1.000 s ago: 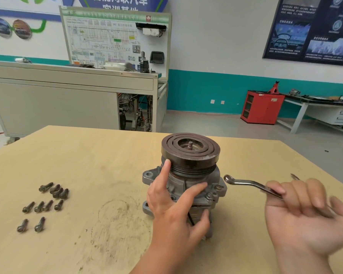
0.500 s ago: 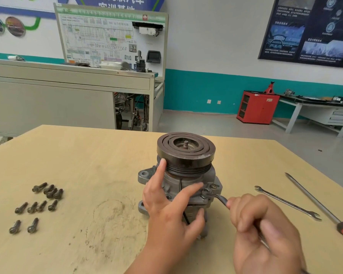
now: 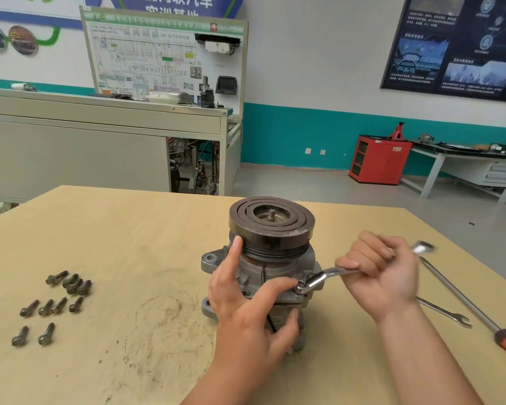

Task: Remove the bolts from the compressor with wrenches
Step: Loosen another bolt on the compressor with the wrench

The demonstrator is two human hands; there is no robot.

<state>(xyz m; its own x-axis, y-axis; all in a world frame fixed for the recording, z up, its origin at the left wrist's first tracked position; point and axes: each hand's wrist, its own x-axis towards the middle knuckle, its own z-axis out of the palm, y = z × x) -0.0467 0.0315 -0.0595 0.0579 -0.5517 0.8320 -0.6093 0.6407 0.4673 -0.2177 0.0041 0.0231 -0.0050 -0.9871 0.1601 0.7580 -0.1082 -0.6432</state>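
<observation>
A grey compressor [image 3: 270, 260] with a dark grooved pulley on top stands upright in the middle of the wooden table [image 3: 114, 229]. My left hand [image 3: 246, 305] grips its housing from the front, index finger raised along the pulley's edge. My right hand [image 3: 383, 270] grips a silver wrench [image 3: 323, 277] to the right of the compressor. The wrench's ring end sits on a bolt at the housing's front right flange, just beside my left middle fingertip. Several removed bolts [image 3: 53, 302] lie in loose rows on the left of the table.
A second wrench [image 3: 444, 312] and a long screwdriver with an orange handle [image 3: 473, 308] lie on the table right of my right hand. Beyond the table stand a grey training bench, a red cabinet [image 3: 380, 159] and a side bench.
My right hand brought the wrench from mid-air onto the front right bolt, then swung its handle up and to the right. My left hand kept its hold on the compressor.
</observation>
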